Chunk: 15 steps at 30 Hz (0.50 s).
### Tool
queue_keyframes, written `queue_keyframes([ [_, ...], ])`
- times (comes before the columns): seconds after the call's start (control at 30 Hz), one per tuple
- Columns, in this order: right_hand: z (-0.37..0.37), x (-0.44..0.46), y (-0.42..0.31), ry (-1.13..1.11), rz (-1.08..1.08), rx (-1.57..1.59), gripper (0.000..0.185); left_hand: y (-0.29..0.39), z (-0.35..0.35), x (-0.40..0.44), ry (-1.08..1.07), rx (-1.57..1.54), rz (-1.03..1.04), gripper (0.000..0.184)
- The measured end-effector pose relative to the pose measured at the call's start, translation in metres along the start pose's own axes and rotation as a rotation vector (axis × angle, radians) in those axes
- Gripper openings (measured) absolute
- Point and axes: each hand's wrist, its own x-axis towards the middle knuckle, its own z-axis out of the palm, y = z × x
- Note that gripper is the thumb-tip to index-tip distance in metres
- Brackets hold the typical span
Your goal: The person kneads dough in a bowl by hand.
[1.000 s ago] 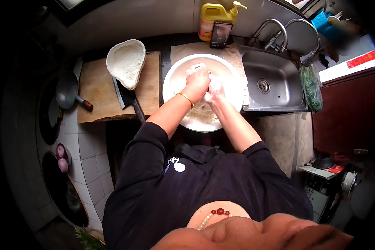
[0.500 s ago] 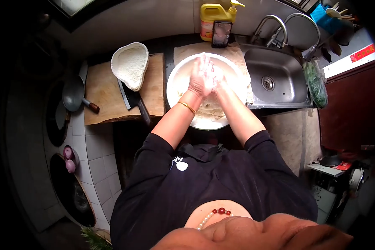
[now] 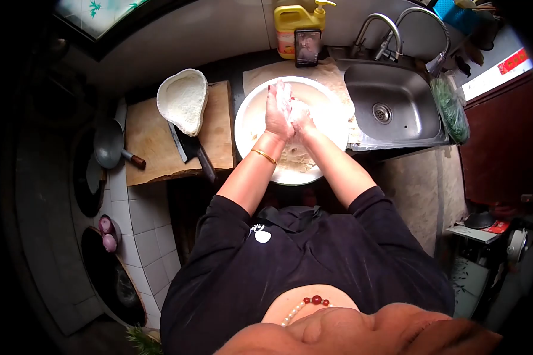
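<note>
A large white bowl point(image 3: 246, 155) stands on a cloth at the counter's front edge, with pale dough point(image 3: 296, 158) low inside it. Over the bowl my left hand point(image 3: 279, 111), a gold bangle on its wrist, is held upright with fingers stretched out and white residue on the palm. Against that palm rests my right hand point(image 3: 301, 114), its fingers curled in and dusted white. Glare hides whether anything lies between the two hands.
Left of the bowl, a wooden board point(image 3: 145, 139) bears a container of flour point(image 3: 183, 100) and a cleaver point(image 3: 192, 151). Behind stand a yellow jug point(image 3: 285, 22) and a phone point(image 3: 307, 48). A sink point(image 3: 391, 106) with faucets lies to the right.
My hands were clasped, then laid palm to palm with fingers extended; now my right fingers are curled against my left palm. The view has shifted slightly.
</note>
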Motion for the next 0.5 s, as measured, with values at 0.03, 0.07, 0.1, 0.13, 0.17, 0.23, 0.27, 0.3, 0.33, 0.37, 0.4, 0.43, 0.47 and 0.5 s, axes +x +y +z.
queue_keyframes([
  [0.03,-0.004,-0.001,-0.007,-0.015,0.001,-0.117,0.031,0.004,0.008,-0.008,-0.006,-0.062,-0.034,0.080],
  [0.07,-0.011,0.000,-0.016,-0.019,0.034,-0.139,0.032,0.008,0.016,-0.017,-0.015,-0.124,-0.069,0.080],
  [0.1,-0.013,-0.003,-0.025,-0.022,0.068,-0.159,0.033,0.010,0.023,-0.024,-0.023,-0.187,-0.105,0.080],
  [0.13,-0.010,0.006,-0.019,0.242,0.016,0.112,0.039,0.004,0.019,-0.025,-0.079,-0.218,-0.119,0.082],
  [0.17,-0.009,0.006,-0.017,0.258,-0.060,-0.094,0.041,0.006,0.018,-0.026,-0.077,-0.243,-0.143,0.081],
  [0.23,-0.002,-0.016,-0.047,0.294,-0.213,-0.511,0.047,0.009,0.019,-0.026,-0.078,-0.299,-0.200,0.080],
  [0.27,-0.004,-0.010,-0.033,0.156,-0.273,-0.415,0.051,0.006,0.011,-0.022,-0.047,-0.305,-0.238,0.078],
  [0.3,-0.003,-0.009,-0.032,0.098,-0.251,-0.455,0.052,0.009,0.011,-0.022,-0.020,-0.312,-0.281,0.077],
  [0.33,-0.002,-0.008,-0.031,0.042,-0.230,-0.493,0.053,0.013,0.012,-0.020,0.007,-0.316,-0.325,0.076],
  [0.37,-0.002,-0.008,-0.030,-0.016,-0.207,-0.531,0.054,0.015,0.012,-0.020,0.035,-0.321,-0.370,0.074],
  [0.4,0.000,-0.008,-0.031,-0.127,-0.116,-0.518,0.054,0.009,0.003,-0.011,0.116,-0.224,-0.348,0.077],
  [0.43,0.002,-0.008,-0.029,-0.179,-0.083,-0.537,0.053,0.008,-0.002,-0.007,0.132,-0.172,-0.342,0.078],
  [0.47,0.003,-0.009,-0.029,-0.205,-0.072,-0.561,0.053,0.008,-0.006,-0.002,0.145,-0.121,-0.335,0.079],
  [0.5,0.004,-0.010,-0.027,-0.217,-0.073,-0.594,0.053,0.010,-0.005,0.000,0.159,-0.071,-0.326,0.081],
])
